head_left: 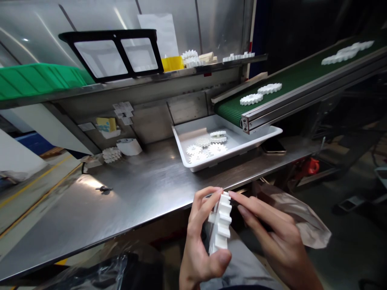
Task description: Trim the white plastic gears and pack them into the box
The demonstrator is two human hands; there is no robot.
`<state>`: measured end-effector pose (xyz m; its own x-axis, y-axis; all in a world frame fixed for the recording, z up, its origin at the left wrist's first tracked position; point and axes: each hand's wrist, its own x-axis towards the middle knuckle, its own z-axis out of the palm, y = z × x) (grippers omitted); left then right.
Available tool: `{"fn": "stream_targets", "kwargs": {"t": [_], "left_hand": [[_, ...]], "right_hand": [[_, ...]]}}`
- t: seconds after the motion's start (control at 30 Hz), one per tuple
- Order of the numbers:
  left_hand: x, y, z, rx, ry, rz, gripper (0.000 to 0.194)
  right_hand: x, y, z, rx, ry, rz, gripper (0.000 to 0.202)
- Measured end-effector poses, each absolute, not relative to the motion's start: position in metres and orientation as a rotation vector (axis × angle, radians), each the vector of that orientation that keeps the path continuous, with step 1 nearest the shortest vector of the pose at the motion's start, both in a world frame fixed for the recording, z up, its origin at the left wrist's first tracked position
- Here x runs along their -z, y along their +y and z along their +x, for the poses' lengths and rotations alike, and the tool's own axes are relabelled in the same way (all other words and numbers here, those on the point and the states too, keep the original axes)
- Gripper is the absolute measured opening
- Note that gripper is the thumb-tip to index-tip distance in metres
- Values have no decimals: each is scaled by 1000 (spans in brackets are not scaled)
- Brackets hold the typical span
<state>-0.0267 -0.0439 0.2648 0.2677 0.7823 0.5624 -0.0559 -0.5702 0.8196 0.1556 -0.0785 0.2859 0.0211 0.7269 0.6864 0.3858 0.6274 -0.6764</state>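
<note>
A white toothed gear [223, 221] is held on edge in front of the table by my left hand [201, 241], thumb at its lower end and fingers at its top. My right hand [273, 229] is just to the right, its index fingertip at the gear's upper end and its thumb apart from the gear. Beyond them, a white tray [208, 164] holds several white gears [217, 149]. More gears [251, 99] lie on the green conveyor belt [290, 82], whose lower end hangs over the tray.
On the steel table [142, 181] are a small dark tool [104, 188], a stack of gears [111, 154] and a phone [273, 147]. The shelf above bears a green bin [39, 80], a black frame [117, 56] and a yellow box [173, 63]. A plastic bag [308, 221] hangs right.
</note>
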Motion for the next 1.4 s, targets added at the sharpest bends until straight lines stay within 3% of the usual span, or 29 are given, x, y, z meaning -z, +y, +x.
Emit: {"fn": "stream_targets", "kwargs": {"t": [0.83,1.07,1.2,1.4], "left_hand": [[-269,-44,-28,-1385,688,1843,81],[-276,-51,-26,-1419,925,2064,87],[-293,-55,-29,-1358,1166,2277,96],[-349,-65,-81,-1086,1279,2596,87]], "right_hand": [[-282,-79,155,-328,-1605,-923,48],[-274,-71,154,-360,-1365,-1098,23],[-258,-49,151,-362,-1333,-1205,20],[-225,5,149,-198,-1695,-1105,32]]}}
